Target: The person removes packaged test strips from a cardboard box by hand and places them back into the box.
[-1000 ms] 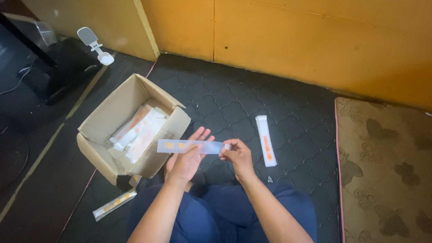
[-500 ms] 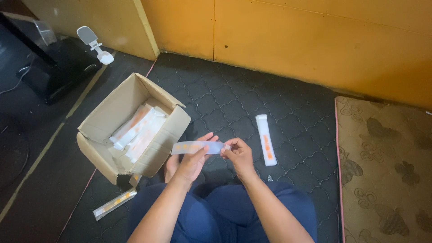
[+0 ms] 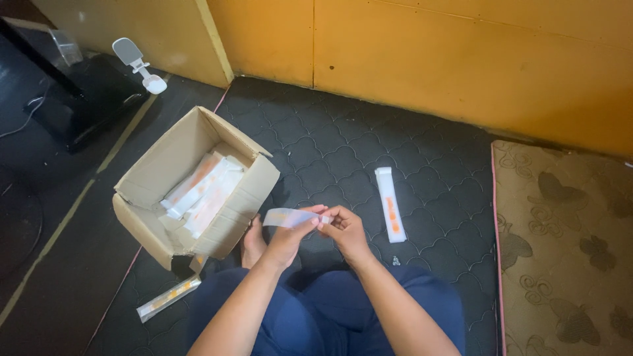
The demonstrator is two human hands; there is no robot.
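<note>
Sachet (image 3: 290, 217) pinched btwn both grips: left hand (image 3: 288, 238) mid, right hand (image 3: 344, 231) at end.

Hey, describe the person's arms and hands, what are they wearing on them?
Both forearms are bare, with no sleeves in view. The left hand and right hand wear no gloves, and no watch, bracelet or ring shows. The fingers are too small to tell more. Below the arms, dark blue trousers cover the legs.

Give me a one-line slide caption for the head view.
Both hands, left and right, hold a thin clear strip beside an open cardboard box.
</note>
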